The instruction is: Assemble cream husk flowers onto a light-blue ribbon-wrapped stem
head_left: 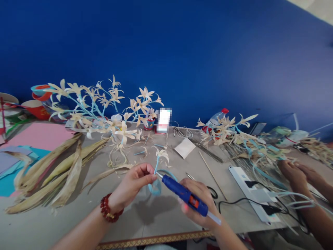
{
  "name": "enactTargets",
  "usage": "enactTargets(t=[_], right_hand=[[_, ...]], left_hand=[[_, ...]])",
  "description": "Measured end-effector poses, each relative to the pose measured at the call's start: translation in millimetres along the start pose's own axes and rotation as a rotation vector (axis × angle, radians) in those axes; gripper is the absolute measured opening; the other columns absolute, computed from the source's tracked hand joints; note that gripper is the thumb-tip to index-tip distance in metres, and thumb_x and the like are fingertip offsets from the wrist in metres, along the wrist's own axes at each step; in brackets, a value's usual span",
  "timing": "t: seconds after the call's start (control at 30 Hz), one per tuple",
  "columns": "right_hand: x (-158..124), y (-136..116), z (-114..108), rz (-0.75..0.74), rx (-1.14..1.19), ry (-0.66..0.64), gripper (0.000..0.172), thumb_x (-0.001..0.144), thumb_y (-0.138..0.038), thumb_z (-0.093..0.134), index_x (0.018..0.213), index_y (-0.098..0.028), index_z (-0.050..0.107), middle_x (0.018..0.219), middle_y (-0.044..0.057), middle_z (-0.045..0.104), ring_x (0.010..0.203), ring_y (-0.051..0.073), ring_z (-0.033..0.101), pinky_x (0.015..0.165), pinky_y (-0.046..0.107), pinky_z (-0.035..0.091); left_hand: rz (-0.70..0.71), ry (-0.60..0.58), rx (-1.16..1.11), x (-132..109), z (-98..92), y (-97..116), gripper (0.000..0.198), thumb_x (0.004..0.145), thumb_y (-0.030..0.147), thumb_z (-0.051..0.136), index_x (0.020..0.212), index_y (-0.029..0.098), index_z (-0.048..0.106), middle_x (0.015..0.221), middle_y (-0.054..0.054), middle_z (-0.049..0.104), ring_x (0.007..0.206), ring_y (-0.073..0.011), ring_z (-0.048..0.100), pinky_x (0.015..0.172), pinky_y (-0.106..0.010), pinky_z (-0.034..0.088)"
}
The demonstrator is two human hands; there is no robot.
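Note:
Between the thumb and fingers of my left hand (143,176) is the blue-wrapped stem of a cream husk flower (161,155), held upright above the table. My right hand (199,198) is closed around a blue hot glue gun (180,191), with a clear glue stick (214,217) poking out of its back end. The gun's metal nozzle points up and left and meets the stem right beside my left fingertips; whether glue is coming out is too small to tell. Under the stem hangs a loop of light blue tape (155,189).
Dried corn husks (61,170) and coloured paper (39,134) lie at left. Finished flower branches (88,104) stand behind. Scissors (190,176), a thin stick (212,175) and a power strip (251,194) with cords lie right. A co-worker's hands (293,173) hold another branch.

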State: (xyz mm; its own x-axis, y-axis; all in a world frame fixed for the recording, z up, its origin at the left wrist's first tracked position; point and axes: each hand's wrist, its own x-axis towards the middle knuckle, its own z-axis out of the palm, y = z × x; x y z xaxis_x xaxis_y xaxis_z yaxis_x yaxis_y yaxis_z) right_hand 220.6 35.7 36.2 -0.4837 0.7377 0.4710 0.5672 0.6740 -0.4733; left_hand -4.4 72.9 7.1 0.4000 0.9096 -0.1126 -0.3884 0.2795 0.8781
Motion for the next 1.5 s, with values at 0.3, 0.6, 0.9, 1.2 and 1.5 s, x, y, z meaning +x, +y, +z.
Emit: enactTargets(t=[0.3,0.6,0.9,1.2,1.5], right_hand=[[0.5,0.1,-1.3,-0.016,-0.028,0.07,0.007,0.081,-0.027,0.047,0.084,-0.022,0.05,0.071,0.004,0.06,0.062,0.018,0.06,0.058,0.028,0.046],[0.0,1.7,-1.8,-0.005,-0.046,0.063,0.007,0.079,-0.026,0.048,0.084,-0.021,0.051,0.07,0.003,0.061,0.06,0.017,0.06,0.057,0.027,0.045],[-4.5,6.4,2.3,0.029,-0.029,0.104,0.009,0.077,-0.023,0.051,0.086,-0.023,0.052,0.076,0.004,0.064,0.066,0.018,0.063,0.061,0.028,0.048],[-4.4,4.3,-0.1,0.026,0.007,0.072,0.006,0.075,-0.021,0.051,0.081,-0.023,0.051,0.069,0.003,0.06,0.06,0.018,0.059,0.056,0.028,0.046],[-2.3,3.7,0.1,0.062,0.04,-0.022,0.005,0.073,-0.021,0.051,0.078,-0.022,0.049,0.068,0.001,0.056,0.058,0.016,0.056,0.056,0.026,0.044]], left_hand=[[-0.022,-0.027,-0.052,0.5,1.7,1.7,0.015,0.074,0.024,0.073,0.076,0.016,0.06,0.072,0.0,0.06,0.066,-0.0108,0.05,0.063,-0.023,0.038],[-0.018,-0.053,-0.053,-1.0,0.3,1.1,0.013,0.075,0.023,0.072,0.076,0.017,0.06,0.077,-0.002,0.062,0.072,-0.013,0.054,0.067,-0.025,0.04],[-0.025,-0.07,-0.077,-2.0,0.3,0.1,0.01,0.076,0.021,0.071,0.077,0.017,0.061,0.077,-0.002,0.063,0.074,-0.0144,0.057,0.069,-0.026,0.041],[-0.033,-0.05,-0.093,-0.6,1.8,1.5,0.013,0.074,0.023,0.073,0.076,0.017,0.062,0.073,-0.001,0.062,0.067,-0.012,0.054,0.065,-0.024,0.041],[-0.031,-0.053,-0.103,-1.5,1.8,1.4,0.012,0.075,0.022,0.072,0.076,0.016,0.061,0.074,-0.001,0.064,0.066,-0.0109,0.053,0.065,-0.022,0.04]])
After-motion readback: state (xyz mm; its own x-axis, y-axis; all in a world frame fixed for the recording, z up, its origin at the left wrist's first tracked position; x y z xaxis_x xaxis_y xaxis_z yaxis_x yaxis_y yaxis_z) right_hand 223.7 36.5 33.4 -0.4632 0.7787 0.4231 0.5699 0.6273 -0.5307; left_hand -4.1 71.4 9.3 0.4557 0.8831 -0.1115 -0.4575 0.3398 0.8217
